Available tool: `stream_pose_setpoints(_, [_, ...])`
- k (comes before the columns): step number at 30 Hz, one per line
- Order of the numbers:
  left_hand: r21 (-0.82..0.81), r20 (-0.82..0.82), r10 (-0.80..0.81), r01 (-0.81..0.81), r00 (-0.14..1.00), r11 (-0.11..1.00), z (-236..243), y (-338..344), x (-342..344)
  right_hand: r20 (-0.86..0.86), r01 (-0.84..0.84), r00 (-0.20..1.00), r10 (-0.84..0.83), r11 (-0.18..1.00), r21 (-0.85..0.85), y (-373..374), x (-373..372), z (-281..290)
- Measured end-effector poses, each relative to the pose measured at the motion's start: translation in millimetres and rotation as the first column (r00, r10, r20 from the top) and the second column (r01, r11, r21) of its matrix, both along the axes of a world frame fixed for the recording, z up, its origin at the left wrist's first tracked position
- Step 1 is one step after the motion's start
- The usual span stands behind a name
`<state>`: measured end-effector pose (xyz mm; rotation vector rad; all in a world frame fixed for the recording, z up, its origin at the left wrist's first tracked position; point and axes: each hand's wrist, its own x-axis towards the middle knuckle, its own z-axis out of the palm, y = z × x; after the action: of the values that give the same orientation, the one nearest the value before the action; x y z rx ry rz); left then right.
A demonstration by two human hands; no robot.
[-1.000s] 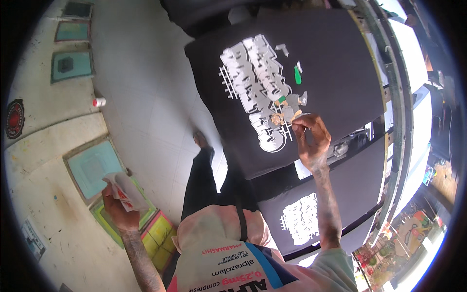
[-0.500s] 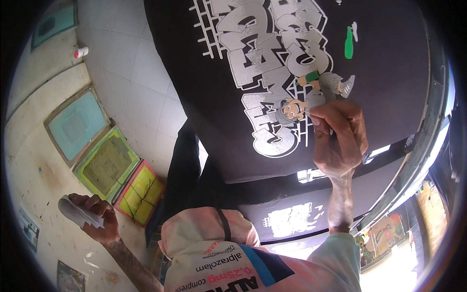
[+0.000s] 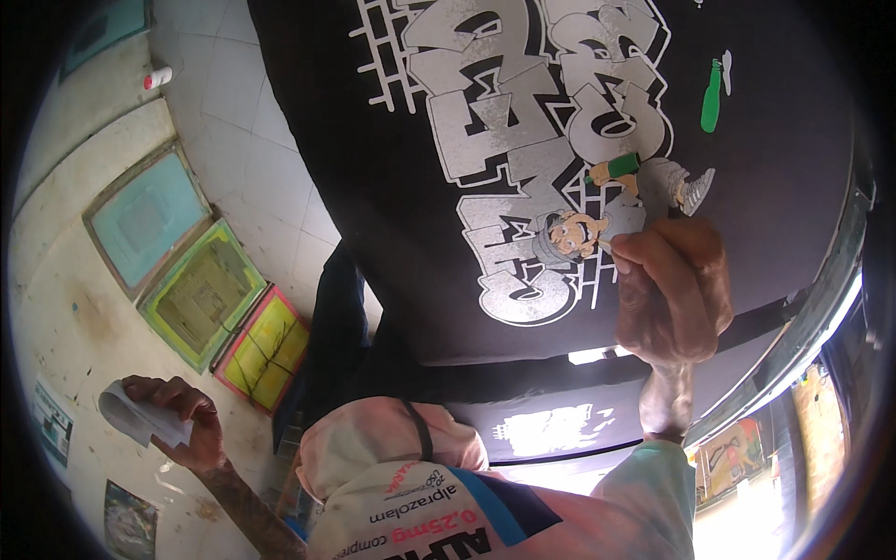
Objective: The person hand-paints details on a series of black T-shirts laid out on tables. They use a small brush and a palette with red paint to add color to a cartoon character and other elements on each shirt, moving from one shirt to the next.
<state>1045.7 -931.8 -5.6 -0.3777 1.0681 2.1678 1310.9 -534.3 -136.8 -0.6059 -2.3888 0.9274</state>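
My left hand, held out at the lower left away from the black fabric, is closed round a folded white cloth or sheet of paper; I cannot tell which. Over the black printed fabric, my right hand makes a pinch. A tiny pale tip shows at its fingertips, but most of what they hold is hidden. The fingertips are right beside a printed cartoon figure in a grey cap. Large grey-white graffiti letters run alongside it, and a green bottle shape is printed farther off.
Framed screens in blue, green and yellow lean on the wall at left. A second black printed piece lies nearer me. A curved dark rail borders the right side. A small red-and-white object is at the upper left.
My right hand has shifted slightly right and nearer, still pinched beside the figure. The print appears larger and a little shifted in view. My left hand keeps hold of the white piece.
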Motion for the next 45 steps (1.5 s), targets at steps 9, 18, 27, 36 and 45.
stream_pose_setpoints(9, [0.06,0.054,0.012,-0.016,0.998,0.998,-7,4,13,0.0,-0.034,0.999,0.034,0.999,0.022,4,1,-6])
stream_pose_setpoints(18, [0.064,0.096,-0.022,0.016,0.995,0.998,-10,4,11,-0.041,-0.052,0.998,0.053,0.998,0.022,4,2,-10])
stream_pose_setpoints(27, [0.051,0.128,0.014,-0.02,0.992,0.998,-12,3,12,-0.043,-0.055,0.998,0.055,0.998,-0.01,4,1,-9])
stream_pose_setpoints(36, [0.092,0.156,0.01,-0.025,0.988,0.995,-14,-8,9,-0.049,-0.058,0.997,0.057,0.998,-0.017,4,1,-10])
stream_pose_setpoints(45, [0.054,0.153,0.045,-0.054,0.987,0.997,-15,0,12,-0.046,-0.056,0.997,0.056,0.998,-0.01,4,1,-11])
